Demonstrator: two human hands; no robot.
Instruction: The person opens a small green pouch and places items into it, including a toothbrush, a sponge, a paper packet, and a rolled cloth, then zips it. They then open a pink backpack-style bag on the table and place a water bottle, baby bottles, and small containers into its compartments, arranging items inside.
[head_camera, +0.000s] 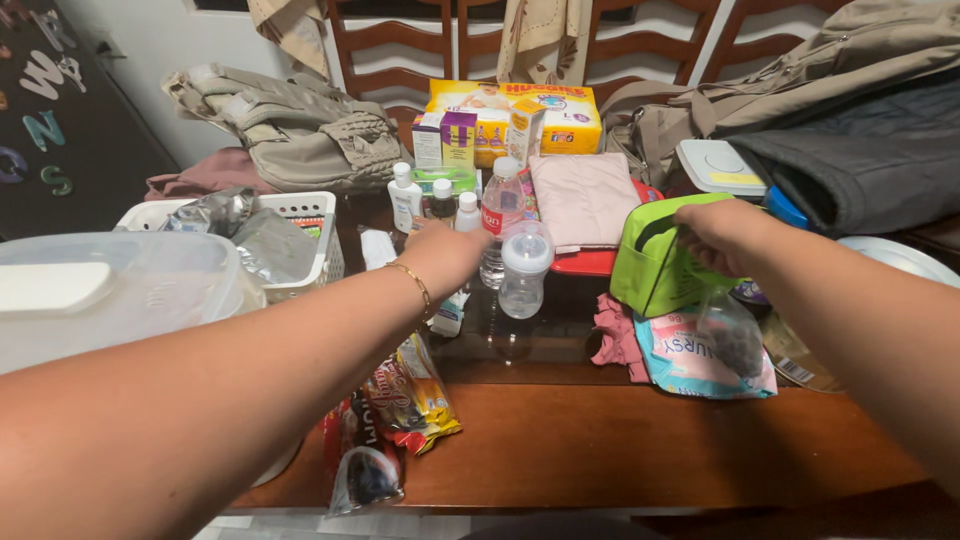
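White basket (318, 262) with foil bags stood at far left of the wooden table (600, 440). Left hand (445, 250) — gold bracelet at the wrist — reached among small white bottles (405, 196), fingers curled; whether it gripped anything could not be told. Clear baby bottle (523, 268) stood just beside it. Right hand (722, 232) was closed on the lime-green bag (655, 270), a clear plastic bag (730, 335) hanging below.
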